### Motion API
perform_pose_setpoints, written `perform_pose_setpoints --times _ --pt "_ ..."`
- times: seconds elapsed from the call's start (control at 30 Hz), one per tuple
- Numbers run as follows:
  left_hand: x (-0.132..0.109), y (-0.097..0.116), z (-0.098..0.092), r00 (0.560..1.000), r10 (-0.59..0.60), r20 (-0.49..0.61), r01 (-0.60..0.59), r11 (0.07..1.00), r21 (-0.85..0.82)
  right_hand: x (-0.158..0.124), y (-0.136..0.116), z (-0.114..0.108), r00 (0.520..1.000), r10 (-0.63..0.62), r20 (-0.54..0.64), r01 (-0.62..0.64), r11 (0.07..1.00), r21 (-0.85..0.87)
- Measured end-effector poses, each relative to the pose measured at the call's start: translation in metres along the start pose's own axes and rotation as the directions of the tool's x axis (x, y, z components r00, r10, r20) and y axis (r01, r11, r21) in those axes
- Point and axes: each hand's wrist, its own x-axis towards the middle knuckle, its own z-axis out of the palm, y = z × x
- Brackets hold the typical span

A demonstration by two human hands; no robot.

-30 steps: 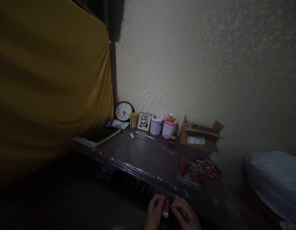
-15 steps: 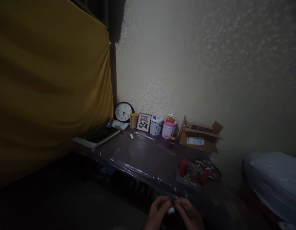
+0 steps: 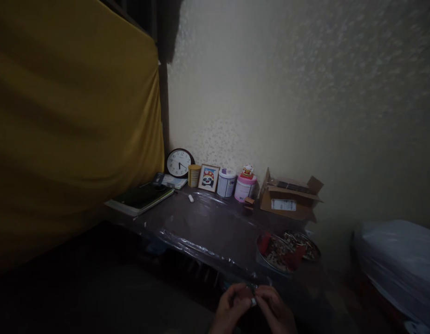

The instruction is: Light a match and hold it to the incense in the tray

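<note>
Where they sat slightly apart a second ago, the left hand [image 3: 231, 310] and right hand [image 3: 276, 311] now pinch one small white piece [image 3: 253, 302] together.

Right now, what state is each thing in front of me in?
left hand, pinching small white piece
right hand, pinching it too
cardboard box, flaps open
book, closed, lying flat
clock, standing upright
white tin, lid on
round tray, full of small pieces

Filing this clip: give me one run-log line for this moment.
left hand: pinches small pale piece | right hand: pinches it too | where: front edge of plastic-covered table
</note>
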Motion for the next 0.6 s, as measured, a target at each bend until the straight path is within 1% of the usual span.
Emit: perform_pose_setpoints --times 0.13,0.27,0.43,0.6 --pt "0.002 -0.002 -0.001 1.000 -0.004 0.003 0.004 1.000 0.001 0.001 -0.005 -0.001 1.000 -0.016 -0.004 0.016 1.000 -0.002" --pt "0.005 -0.003 -0.003 1.000 -0.002 0.002 0.002 0.999 0.034 -0.001 -0.002 -0.002 0.997 0.081 0.006 -0.081 0.996 0.041" --pt "0.007 -0.001 -0.002 0.999 0.014 0.048 -0.017 0.999 0.051 -0.004 0.009 -0.002 0.986 0.160 0.041 -0.162 0.984 0.070" --pt "0.008 0.001 -0.001 0.999 0.046 0.025 -0.049 0.991 0.125 -0.003 0.009 -0.002 0.988 0.153 0.025 -0.155 0.983 0.096"
